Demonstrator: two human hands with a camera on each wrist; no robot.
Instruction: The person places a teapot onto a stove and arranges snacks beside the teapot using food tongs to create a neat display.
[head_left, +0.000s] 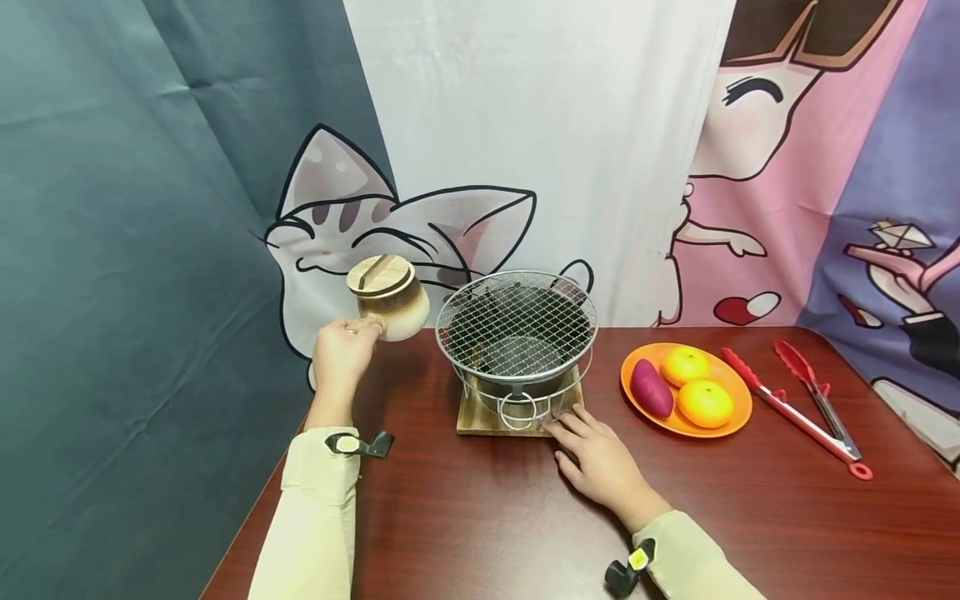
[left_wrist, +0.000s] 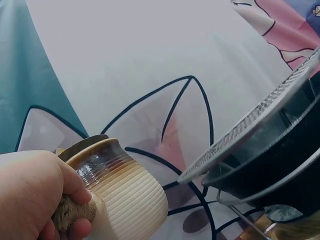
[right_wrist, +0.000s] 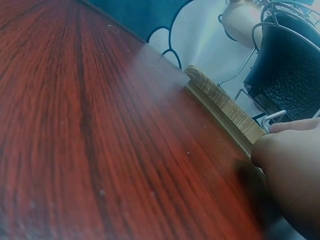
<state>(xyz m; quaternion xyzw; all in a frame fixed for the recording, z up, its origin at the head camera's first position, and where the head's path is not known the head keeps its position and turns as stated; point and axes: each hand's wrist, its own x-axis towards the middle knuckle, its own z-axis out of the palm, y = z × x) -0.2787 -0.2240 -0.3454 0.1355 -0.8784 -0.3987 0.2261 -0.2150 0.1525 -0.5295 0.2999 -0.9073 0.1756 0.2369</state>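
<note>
Left grip [head_left: 342,358] round handle [left_wrist: 74,214], lidded pot [head_left: 407,315] at right; aloft

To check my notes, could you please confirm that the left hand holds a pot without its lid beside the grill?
Not quite: the wooden lid is on the pot, as the head view shows. The left hand does hold the pot beside the grill.

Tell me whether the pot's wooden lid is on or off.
On: the head view shows the wooden lid covering the pot, whose handle the left hand grips.
</note>
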